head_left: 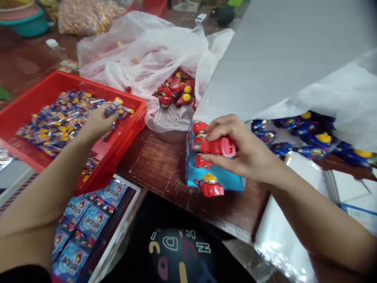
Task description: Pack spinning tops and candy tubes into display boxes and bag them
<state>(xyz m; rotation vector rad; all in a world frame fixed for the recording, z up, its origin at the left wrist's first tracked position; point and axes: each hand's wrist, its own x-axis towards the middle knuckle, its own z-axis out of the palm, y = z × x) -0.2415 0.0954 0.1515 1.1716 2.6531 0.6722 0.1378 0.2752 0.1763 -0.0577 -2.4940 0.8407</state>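
My left hand (96, 122) is over the right part of a red plastic bin (138, 114), its fingers closed on a small candy tube (113, 106) with a yellow cap. Many similar tubes (63, 124) are heaped in that bin. In my right hand (238, 147) is a red plastic toy (216, 147), gripped between thumb and fingers above a blue cardboard box (231, 180). More red toys sit in the box, partly hidden by my hand; one red toy with a yellow cap (210, 184) lies at its near end.
Red toys (175, 90) spill from a white plastic bag (132, 51) behind the box. Blue toys (306, 133) lie to the right, beside a clear plastic roll (290, 220). A grey panel (273, 55) slants at upper right. Printed blue boxes (92, 222) stand at lower left.
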